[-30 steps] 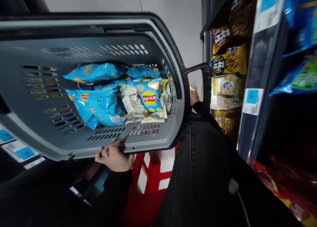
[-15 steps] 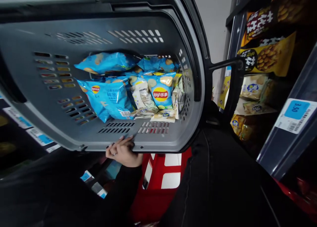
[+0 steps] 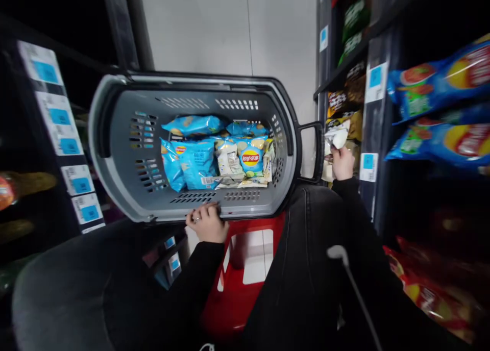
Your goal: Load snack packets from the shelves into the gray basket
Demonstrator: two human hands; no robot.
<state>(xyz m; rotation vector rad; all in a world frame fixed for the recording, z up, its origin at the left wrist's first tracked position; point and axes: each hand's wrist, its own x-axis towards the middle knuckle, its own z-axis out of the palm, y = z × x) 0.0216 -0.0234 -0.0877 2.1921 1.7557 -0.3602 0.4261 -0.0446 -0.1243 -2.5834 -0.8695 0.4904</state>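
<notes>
Brought into clear view since the earlier frame are the right hand and a pale packet in its grip. Nearest, between the dark-trousered legs, a red plastic frame is seen. Just beyond it, the near rim of a grey basket is held by the left hand, fingers hooked over the edge. Blue packets and cream packets are gathered inside. Past the basket's handle, the pale packet is pinched by thumb and fingers, before yellow packets on the shelf. Handling the packet at the shelf is judged the step in hand — for any next move, a steady pinch and clearance from the handle are called for. Farther off, pale floor is shown.
</notes>
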